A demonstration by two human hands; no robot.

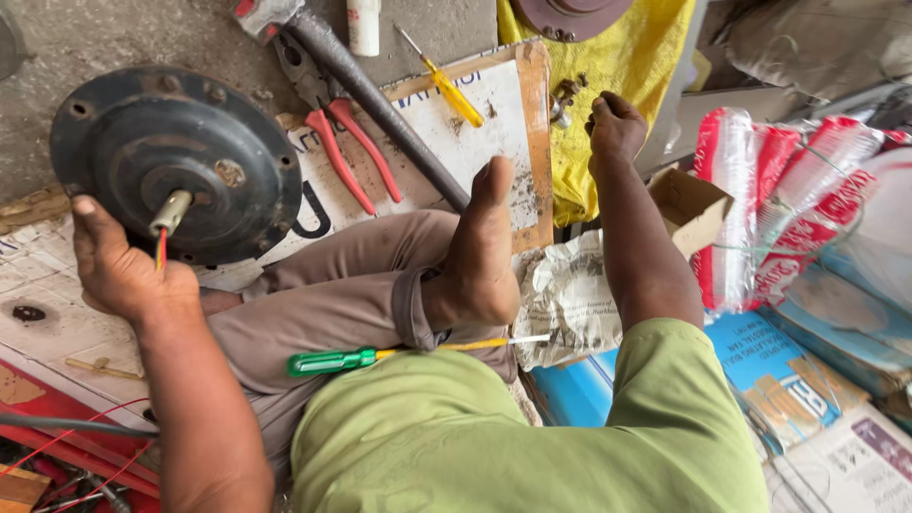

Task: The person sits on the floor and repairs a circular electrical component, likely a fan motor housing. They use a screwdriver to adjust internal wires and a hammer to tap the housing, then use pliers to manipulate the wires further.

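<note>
My left hand (119, 271) grips the lower edge of a round dark metal motor housing (176, 157), tipped up on the floor with a short shaft and red-yellow wires (161, 249) coming from its centre. My right hand (616, 123) reaches far forward, fingers bunched on the yellow cloth (627, 66) beside several small screws and nuts (567, 95); whether it holds one is hidden. A green-handled screwdriver (332, 361) lies across my lap. My bare foot (480, 247) rests on my folded leg.
Red-handled pliers (337, 142), a dark hammer handle (380, 104) and a yellow tester screwdriver (451, 90) lie on a white board (494, 133). Crumpled newspaper (570, 294), a cardboard box (689, 204) and red-and-clear plastic packets (779, 190) sit at right. Red wires (66, 446) lie bottom left.
</note>
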